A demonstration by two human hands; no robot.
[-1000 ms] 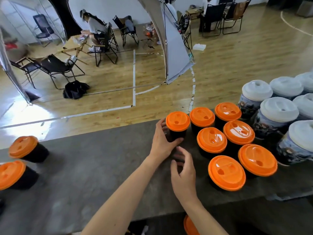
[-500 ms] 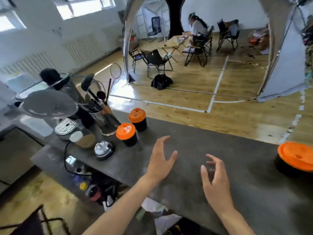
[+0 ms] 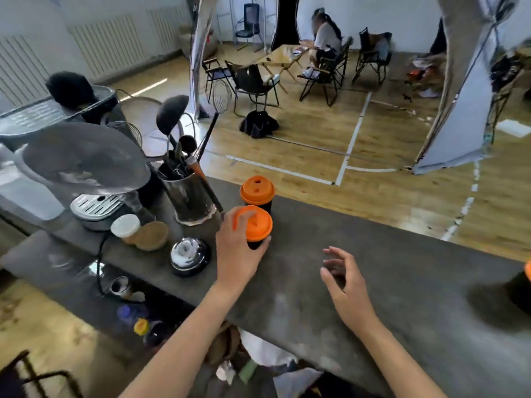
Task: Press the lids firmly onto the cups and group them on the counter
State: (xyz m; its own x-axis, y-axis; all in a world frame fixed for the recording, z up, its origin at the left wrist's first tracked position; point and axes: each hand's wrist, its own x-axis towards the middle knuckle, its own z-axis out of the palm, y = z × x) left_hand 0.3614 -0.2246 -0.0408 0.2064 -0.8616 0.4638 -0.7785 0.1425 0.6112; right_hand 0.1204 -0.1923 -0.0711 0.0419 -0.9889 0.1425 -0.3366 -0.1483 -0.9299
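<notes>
The left hand (image 3: 236, 252) has its grip closed round the near cup (image 3: 256, 244), fingers curled over the orange lid (image 3: 259, 224) and the thumb against the black wall on the right. Half a second ago this hand hung open above the desk, short of the cups. The cup stands upright on the desk's left part, just in front of the far cup (image 3: 257, 191), which is lidded alike. The right hand (image 3: 348, 287) hovers to the right with its grip released, fingers loosely bent, much as before. The desk (image 3: 408, 285) is a long, dark grey, mottled slab. A third cup (image 3: 521, 288) sits at its right edge. To the left stand a domed call bell (image 3: 189, 255) and a clear utensil holder (image 3: 191, 198). Beyond lies a wooden floor (image 3: 310, 145) with white tape lines.
</notes>
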